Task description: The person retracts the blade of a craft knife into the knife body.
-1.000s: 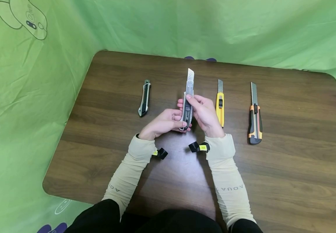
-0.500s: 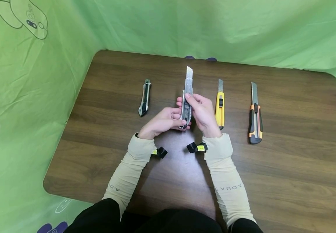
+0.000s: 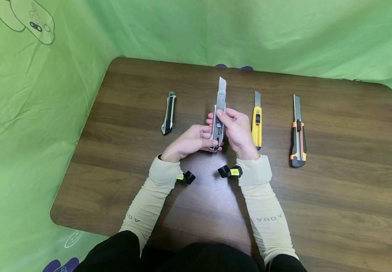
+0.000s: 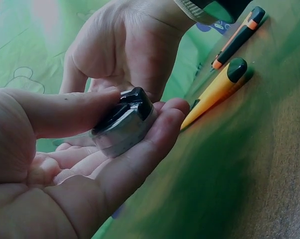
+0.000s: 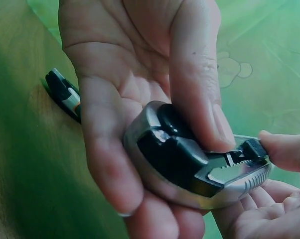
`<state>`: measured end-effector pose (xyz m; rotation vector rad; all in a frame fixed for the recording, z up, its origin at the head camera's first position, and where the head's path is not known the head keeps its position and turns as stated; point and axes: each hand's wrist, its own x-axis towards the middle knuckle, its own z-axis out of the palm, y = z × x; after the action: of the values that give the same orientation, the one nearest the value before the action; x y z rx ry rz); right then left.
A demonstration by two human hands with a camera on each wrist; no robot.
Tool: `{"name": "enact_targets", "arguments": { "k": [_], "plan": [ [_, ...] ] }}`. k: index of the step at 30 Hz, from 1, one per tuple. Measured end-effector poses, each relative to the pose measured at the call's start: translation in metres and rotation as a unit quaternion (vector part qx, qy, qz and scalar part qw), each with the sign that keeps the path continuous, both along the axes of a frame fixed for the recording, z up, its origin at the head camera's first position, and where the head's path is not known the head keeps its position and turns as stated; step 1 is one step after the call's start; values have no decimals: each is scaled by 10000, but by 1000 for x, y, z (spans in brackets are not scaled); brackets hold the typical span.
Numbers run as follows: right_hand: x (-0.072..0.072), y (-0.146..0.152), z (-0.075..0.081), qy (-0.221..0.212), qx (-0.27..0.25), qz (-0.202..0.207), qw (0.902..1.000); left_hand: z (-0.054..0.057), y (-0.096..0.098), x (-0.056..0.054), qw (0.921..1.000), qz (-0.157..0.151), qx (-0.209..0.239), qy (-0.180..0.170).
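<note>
Both hands hold a silver-and-black box cutter above the middle of the table, its blade extended and pointing away from me. My left hand grips the butt end, thumb on top and fingers beneath. In the right wrist view that thumb lies on the cutter's black end. Farther up the body, my right hand holds the cutter with its thumb on the upper face. Its thumb touches the black slider in the right wrist view.
On the brown table lie a grey-and-black cutter at left, a yellow cutter beside my right hand, and an orange-and-black cutter farther right. The last two show extended blades. Green printed cloth surrounds the table.
Both hands and the box cutter have shifted very slightly away from me; the right wrist has also moved a little left. The grips look the same, and the other cutters lie still.
</note>
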<state>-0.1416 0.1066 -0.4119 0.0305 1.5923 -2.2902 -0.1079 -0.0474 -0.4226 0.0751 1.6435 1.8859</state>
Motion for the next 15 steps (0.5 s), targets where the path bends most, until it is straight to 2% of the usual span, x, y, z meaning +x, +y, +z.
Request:
{"name": "enact_targets", "arguments": {
  "k": [15],
  "plan": [
    [0, 2, -1, 150, -41, 117, 9998, 2, 0, 0, 10000, 10, -31, -25]
  ]
}}
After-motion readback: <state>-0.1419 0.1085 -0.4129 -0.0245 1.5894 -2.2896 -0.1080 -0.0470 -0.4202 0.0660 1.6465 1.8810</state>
